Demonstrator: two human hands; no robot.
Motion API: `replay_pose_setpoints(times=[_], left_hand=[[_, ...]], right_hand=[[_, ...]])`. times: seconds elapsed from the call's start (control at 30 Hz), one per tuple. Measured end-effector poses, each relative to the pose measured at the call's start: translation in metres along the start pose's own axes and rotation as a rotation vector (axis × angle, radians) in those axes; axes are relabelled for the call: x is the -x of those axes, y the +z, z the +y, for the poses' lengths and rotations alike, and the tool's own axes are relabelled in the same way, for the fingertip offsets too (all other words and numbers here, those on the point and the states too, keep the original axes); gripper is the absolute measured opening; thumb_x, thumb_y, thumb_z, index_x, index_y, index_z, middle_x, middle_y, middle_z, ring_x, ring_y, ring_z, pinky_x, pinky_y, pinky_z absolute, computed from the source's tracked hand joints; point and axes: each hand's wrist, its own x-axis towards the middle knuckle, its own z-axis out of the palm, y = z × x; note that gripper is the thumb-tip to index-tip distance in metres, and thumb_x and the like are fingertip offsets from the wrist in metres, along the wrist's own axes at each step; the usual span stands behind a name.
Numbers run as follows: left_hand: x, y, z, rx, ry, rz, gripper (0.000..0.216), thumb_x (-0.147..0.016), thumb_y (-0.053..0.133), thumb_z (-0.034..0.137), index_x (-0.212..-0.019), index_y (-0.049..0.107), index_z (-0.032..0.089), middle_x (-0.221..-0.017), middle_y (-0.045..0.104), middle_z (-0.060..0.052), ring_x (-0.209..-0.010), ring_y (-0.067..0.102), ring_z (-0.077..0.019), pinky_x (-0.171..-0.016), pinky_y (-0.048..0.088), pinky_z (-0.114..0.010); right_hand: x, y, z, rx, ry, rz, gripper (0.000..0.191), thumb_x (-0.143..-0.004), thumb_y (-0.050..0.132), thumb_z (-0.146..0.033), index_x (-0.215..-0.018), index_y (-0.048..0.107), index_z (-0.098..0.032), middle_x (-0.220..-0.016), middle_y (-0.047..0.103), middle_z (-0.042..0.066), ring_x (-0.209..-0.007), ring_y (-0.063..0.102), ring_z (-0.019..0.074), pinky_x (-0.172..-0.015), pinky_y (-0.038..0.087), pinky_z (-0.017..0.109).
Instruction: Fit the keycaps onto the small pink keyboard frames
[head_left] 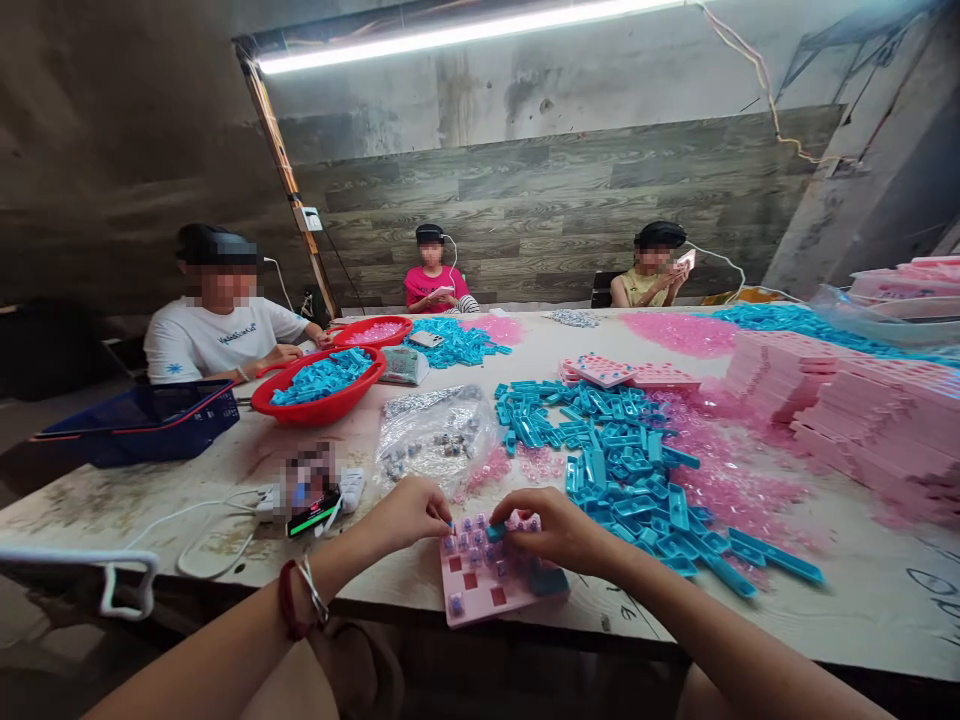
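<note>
A pink plastic tray [480, 585] with square holes and several small purple pieces in it lies at the table's near edge. My left hand [409, 512] hovers over its upper left corner, fingers pinched on a small blue piece. My right hand [555, 528] rests on the tray's upper right part, fingers curled around a small piece there. A heap of blue plastic pieces [630, 470] lies just right of my hands.
A clear bag of small grey parts [435, 435], a phone on a power strip [311, 500], red bowls [319, 385], a blue basket [150, 420], pink loose pieces [720, 470] and stacked pink trays [862, 410] cover the table. Three people sit along the far sides.
</note>
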Motion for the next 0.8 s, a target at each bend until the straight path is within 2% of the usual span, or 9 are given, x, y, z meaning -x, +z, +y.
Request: replay_pose_setpoints(times=[0.13,0.3,0.43,0.7,0.8], left_hand=[[0.002,-0.003,0.004,-0.060,0.050,0.015,0.013,-0.060,0.060,0.015,-0.068,0.070,0.012,-0.083,0.065,-0.005,-0.064,0.058,-0.0122,-0.055,0.040,-0.018],[0.000,-0.005,0.014,-0.089,-0.025,-0.068,0.017,-0.061,0.058,0.015,-0.071,0.071,0.013,-0.059,0.063,-0.001,-0.056,0.054,-0.0114,-0.050,0.036,-0.018],[-0.004,-0.005,0.025,-0.164,-0.116,-0.105,0.020,-0.057,0.057,0.012,-0.069,0.072,0.013,-0.056,0.063,0.000,-0.050,0.050,-0.0107,-0.046,0.032,-0.019],[-0.002,-0.001,0.020,-0.242,-0.003,-0.076,0.022,-0.058,0.049,0.013,-0.066,0.070,0.014,-0.053,0.061,-0.001,-0.048,0.048,-0.0096,-0.043,0.028,-0.018],[-0.001,0.000,0.020,-0.316,0.050,-0.054,0.023,-0.061,0.049,0.012,-0.068,0.070,0.014,-0.059,0.064,-0.003,-0.051,0.050,-0.0107,-0.046,0.032,-0.019]], right_hand=[[-0.001,0.001,0.000,-0.010,0.007,0.000,0.029,-0.067,0.052,-0.006,-0.087,0.068,-0.020,-0.086,0.070,0.001,-0.081,0.061,0.0155,-0.075,0.045,0.028],[-0.001,0.001,0.000,-0.007,0.018,0.009,0.027,-0.068,0.052,-0.008,-0.086,0.068,-0.020,-0.088,0.070,0.002,-0.083,0.061,0.0166,-0.075,0.046,0.029],[-0.001,0.002,0.000,0.001,0.008,0.007,0.025,-0.071,0.052,-0.011,-0.087,0.068,-0.020,-0.087,0.070,0.002,-0.081,0.062,0.0166,-0.074,0.046,0.028],[0.000,0.002,-0.001,0.012,-0.013,0.024,0.025,-0.070,0.053,-0.009,-0.087,0.068,-0.020,-0.086,0.069,0.001,-0.080,0.061,0.0152,-0.073,0.045,0.026],[0.000,0.002,-0.002,0.012,-0.002,0.021,0.025,-0.070,0.053,-0.008,-0.087,0.068,-0.020,-0.087,0.070,0.001,-0.080,0.061,0.0151,-0.072,0.045,0.026]])
